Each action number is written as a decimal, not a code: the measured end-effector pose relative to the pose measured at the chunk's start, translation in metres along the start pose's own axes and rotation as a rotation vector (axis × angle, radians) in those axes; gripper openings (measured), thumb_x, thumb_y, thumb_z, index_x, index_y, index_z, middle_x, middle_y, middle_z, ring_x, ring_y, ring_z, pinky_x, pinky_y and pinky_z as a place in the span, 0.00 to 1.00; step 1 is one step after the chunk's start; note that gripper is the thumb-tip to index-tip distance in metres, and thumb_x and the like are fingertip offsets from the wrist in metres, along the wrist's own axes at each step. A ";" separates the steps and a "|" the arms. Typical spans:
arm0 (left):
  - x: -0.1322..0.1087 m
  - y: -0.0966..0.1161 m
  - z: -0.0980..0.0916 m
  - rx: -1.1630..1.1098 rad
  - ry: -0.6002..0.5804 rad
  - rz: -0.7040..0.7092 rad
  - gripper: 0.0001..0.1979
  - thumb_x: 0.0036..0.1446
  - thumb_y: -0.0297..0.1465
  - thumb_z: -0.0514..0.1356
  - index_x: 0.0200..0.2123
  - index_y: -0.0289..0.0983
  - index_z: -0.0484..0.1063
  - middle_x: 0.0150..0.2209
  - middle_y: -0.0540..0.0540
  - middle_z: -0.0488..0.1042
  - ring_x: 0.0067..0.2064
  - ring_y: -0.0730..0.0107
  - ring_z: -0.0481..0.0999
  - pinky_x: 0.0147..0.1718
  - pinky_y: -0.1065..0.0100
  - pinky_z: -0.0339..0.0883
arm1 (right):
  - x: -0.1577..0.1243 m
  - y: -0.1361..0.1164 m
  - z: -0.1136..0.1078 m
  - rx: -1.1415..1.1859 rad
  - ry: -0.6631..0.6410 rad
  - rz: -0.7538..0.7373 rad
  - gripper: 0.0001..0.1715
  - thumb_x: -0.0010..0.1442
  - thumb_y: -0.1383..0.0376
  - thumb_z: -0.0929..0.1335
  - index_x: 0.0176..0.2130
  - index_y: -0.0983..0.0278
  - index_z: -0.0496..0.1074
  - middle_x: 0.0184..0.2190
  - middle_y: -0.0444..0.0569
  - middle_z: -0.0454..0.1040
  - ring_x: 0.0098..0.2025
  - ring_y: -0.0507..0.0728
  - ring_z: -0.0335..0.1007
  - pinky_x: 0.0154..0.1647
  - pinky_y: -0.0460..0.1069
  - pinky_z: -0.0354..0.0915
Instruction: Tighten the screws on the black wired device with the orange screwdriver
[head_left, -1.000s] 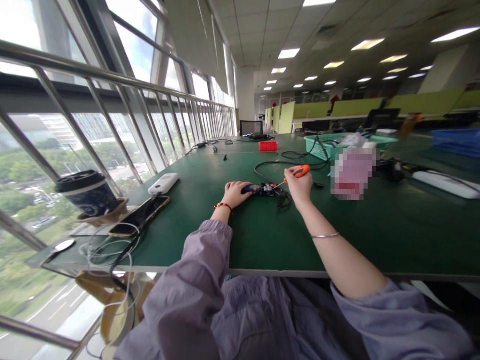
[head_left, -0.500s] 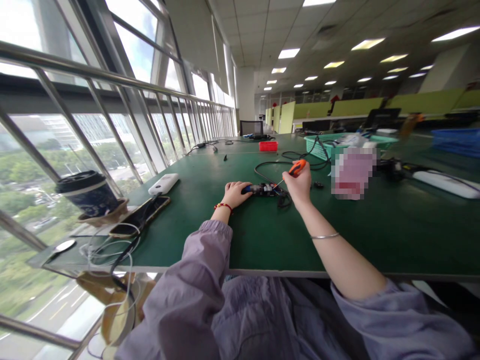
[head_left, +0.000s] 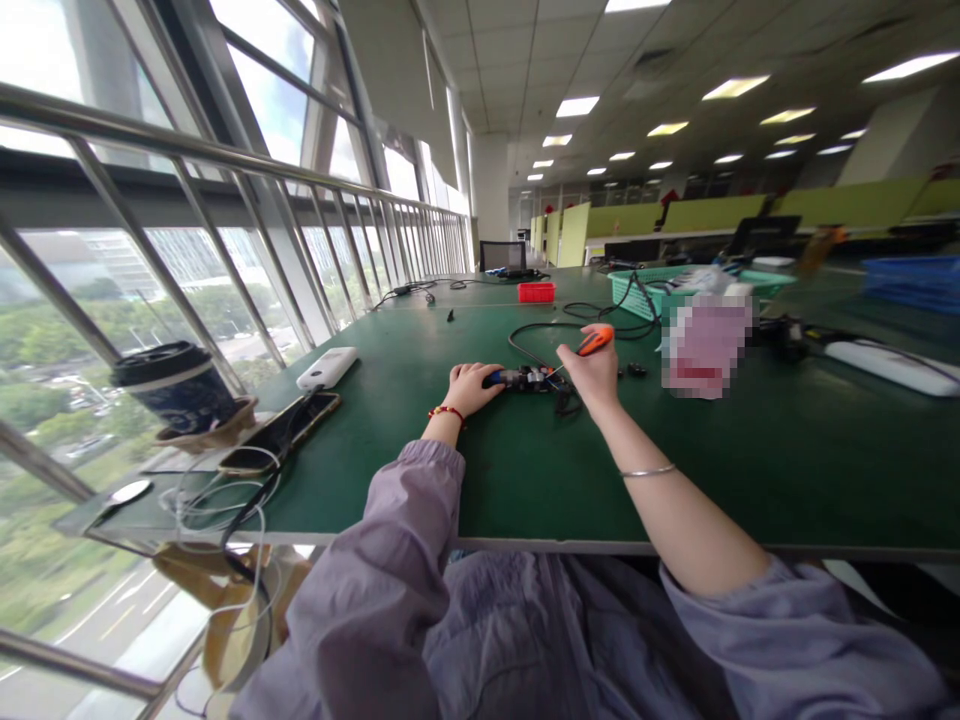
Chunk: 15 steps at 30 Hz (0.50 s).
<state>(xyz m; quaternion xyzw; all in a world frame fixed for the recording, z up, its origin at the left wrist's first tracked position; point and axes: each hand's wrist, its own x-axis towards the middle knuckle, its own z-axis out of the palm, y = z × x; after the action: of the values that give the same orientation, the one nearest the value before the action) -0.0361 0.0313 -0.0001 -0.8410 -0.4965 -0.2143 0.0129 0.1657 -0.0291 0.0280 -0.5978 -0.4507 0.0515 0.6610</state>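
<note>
Indoors, green table (head_left: 540,480) under screwdriver (head_left: 598,341), metal railing (head_left: 150,138).

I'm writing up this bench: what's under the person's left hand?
A dark device, blue near the fingers, sticks out from under the left hand; whatever the hand covers cannot be seen.

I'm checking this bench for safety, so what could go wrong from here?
The orange-handled metal screwdriver in the right hand points at the small black-and-blue device; it could slip, perhaps towards the left hand on the device's other end. The thin black cable curving behind the device might snag. The black-lidded dark-blue cup stands near the left edge of the green-topped table, so a bump might tip it.
</note>
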 end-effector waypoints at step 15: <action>0.000 0.000 0.000 0.004 -0.004 0.000 0.19 0.58 0.40 0.55 0.52 0.47 0.69 0.50 0.47 0.72 0.55 0.58 0.64 0.58 0.55 0.46 | 0.000 -0.001 0.000 -0.006 0.053 0.034 0.19 0.44 0.53 0.68 0.33 0.62 0.66 0.24 0.43 0.66 0.28 0.56 0.64 0.34 0.52 0.62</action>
<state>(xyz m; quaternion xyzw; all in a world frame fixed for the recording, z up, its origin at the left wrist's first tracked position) -0.0360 0.0306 0.0000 -0.8416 -0.4968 -0.2114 0.0136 0.1651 -0.0297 0.0290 -0.6084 -0.4232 0.0455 0.6698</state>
